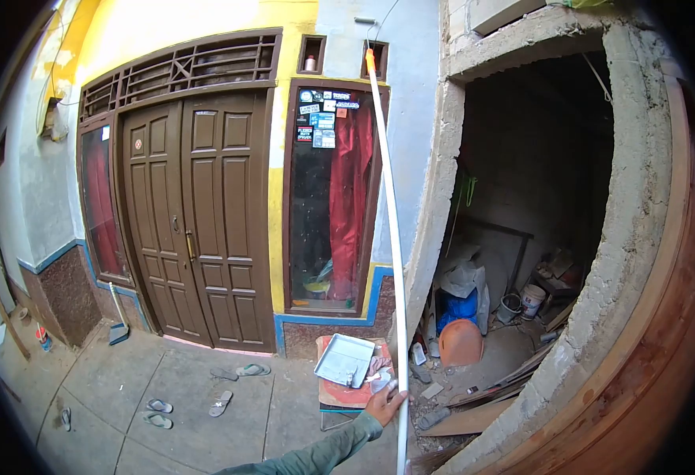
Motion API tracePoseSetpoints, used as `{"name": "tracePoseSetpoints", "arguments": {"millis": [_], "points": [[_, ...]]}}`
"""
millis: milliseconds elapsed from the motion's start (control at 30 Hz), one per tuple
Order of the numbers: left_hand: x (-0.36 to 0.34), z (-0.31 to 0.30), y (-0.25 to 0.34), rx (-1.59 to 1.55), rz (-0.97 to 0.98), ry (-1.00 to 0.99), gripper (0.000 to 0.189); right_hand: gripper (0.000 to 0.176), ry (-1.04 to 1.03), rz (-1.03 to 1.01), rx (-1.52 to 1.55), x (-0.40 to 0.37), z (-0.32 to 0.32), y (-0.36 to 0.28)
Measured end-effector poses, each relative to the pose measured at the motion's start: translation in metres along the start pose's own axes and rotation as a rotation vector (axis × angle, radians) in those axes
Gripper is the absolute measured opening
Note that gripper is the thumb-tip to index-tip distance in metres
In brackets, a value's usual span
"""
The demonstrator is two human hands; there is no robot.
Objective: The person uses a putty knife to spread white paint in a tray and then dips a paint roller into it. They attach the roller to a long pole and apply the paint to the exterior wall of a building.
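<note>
My left hand (384, 405), in a green sleeve, is closed around a long white pole (393, 222). The pole stands nearly upright and leans slightly left toward its top. At its upper end is an orange tip (370, 60), with a thin wire frame and a small roller (365, 20) against the pale wall above the window. Just left of my hand, a paint tray (345, 360) with whitish paint rests on a low red-topped table (339, 393). A crumpled cloth (378, 365) lies beside the tray. My right hand does not show.
Brown double doors (197, 229) and a window with a red curtain (351, 174) face me. Several sandals (158, 420) lie on the concrete floor. On the right, a rough doorway holds an orange tub (460, 343), a bucket (532, 301) and loose boards (466, 419).
</note>
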State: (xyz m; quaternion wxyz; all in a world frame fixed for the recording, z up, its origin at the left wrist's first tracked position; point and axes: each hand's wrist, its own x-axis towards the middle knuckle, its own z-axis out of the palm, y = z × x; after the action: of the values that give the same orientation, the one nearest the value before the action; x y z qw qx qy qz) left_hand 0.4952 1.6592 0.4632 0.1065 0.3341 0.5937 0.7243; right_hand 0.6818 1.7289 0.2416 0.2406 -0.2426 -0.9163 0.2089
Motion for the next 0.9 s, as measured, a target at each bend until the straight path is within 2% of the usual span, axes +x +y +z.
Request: {"name": "tracePoseSetpoints", "arguments": {"millis": [100,133,167,200,233,333,367,400,433,500,567,633,667,700,733,767,800,833,900], "points": [[0.008,-0.004,0.009,0.058,-0.020,-0.009,0.032,0.032,0.096,-0.128,-0.059,0.015,0.002,0.000],[0.010,-0.004,0.011,0.056,-0.013,-0.010,0.032,0.032,0.193,-0.240,-0.165,0.023,0.006,0.001],[0.012,-0.006,0.012,0.073,0.018,-0.004,0.032,0.032,0.446,-0.439,-0.526,0.033,0.010,0.001],[0.013,-0.006,0.016,0.089,0.048,0.002,0.032,0.032,0.642,-0.541,-0.863,0.043,0.011,0.000],[0.013,-0.007,0.019,0.086,0.052,0.002,0.032,0.032,0.753,-0.579,-1.023,0.052,0.014,-0.003],[0.010,-0.014,0.048,0.059,0.062,0.006,0.038,0.041,0.500,-0.592,-1.066,0.091,0.003,-0.032],[0.010,-0.016,0.044,0.056,0.065,0.003,0.038,0.044,0.302,-0.504,-0.618,0.102,-0.052,-0.083],[0.009,-0.019,0.034,0.126,0.110,0.075,0.040,0.047,0.134,-0.398,0.063,0.112,-0.107,-0.134],[0.009,-0.021,0.030,0.195,0.154,0.147,0.043,0.051,0.098,-0.265,0.532,0.123,-0.162,-0.185],[-0.010,-0.021,0.059,0.094,0.117,0.129,0.046,0.052,0.073,-0.255,0.541,0.141,-0.184,-0.209],[-0.021,-0.025,0.063,-0.190,0.042,0.109,0.044,0.052,0.048,-0.244,0.549,0.155,-0.202,-0.229],[-0.035,-0.027,0.032,-0.176,0.042,0.125,0.043,0.053,-0.101,-0.132,0.553,0.168,-0.218,-0.248],[-0.044,-0.028,0.014,0.047,0.108,0.151,0.044,0.053,-0.101,-0.136,0.552,0.177,-0.217,-0.254],[-0.049,-0.030,0.013,0.270,0.171,0.176,0.045,0.054,0.020,-0.252,0.532,0.188,-0.213,-0.261],[-0.055,-0.029,0.011,0.269,0.171,0.179,0.045,0.054,0.078,-0.310,0.523,0.194,-0.212,-0.266],[-0.066,-0.022,0.024,0.013,-0.114,0.129,0.046,0.054,0.137,-0.366,0.510,0.199,-0.213,-0.274],[-0.071,-0.017,0.031,-0.246,-0.395,0.078,0.048,0.055,0.092,-0.344,0.527,0.203,-0.218,-0.284],[-0.071,-0.016,0.029,-0.247,-0.394,0.083,0.048,0.055,0.091,-0.356,0.530,0.207,-0.217,-0.290],[-0.072,-0.013,0.043,0.095,0.021,0.164,0.047,0.056,0.088,-0.380,0.536,0.216,-0.215,-0.300]]}}
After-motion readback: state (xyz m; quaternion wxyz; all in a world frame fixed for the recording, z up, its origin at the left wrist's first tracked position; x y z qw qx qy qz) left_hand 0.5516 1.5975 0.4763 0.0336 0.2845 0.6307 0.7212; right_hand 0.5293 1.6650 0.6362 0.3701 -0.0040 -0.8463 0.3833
